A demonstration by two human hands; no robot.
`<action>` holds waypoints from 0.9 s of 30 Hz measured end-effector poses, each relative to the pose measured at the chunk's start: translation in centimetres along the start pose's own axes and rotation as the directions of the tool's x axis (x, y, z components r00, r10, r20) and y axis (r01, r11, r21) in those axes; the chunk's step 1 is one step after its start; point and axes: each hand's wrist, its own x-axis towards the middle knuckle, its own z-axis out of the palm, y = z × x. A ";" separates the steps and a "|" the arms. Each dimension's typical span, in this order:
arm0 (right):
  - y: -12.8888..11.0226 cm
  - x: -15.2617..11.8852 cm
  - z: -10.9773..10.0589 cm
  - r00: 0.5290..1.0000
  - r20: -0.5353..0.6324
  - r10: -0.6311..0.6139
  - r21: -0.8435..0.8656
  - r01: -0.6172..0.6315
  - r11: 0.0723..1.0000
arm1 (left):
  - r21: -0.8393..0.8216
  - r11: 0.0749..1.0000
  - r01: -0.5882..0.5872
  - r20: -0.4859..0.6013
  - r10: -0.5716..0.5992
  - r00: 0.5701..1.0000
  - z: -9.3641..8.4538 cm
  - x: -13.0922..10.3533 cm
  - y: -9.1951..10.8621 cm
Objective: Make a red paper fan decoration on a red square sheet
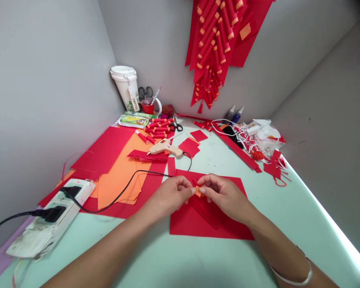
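A small orange paper piece [198, 191] is pinched between my two hands, above a red paper sheet [186, 224] on the pale green table. The fingers of my left hand [175, 194] close on its left side. From the right, my right hand [223, 196] holds it between thumb and fingers. Below the fingers, a folded red paper shape [208, 212] lies on the sheet, its upper part partly hidden by my hands.
A glue gun [165, 148] with a black cord lies beyond my hands, near red paper rolls [159, 129]. At left are orange sheets [117, 176] and a power strip [52, 218]. White scraps [258, 134] lie at right. Red paper decorations [213, 44] hang on the wall.
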 end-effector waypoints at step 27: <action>0.8 -0.5 -2.7 0.979 0.055 -0.198 -0.579 0.192 0.792 | 0.183 0.980 -0.084 -0.179 0.117 0.977 -0.8 0.7 -0.6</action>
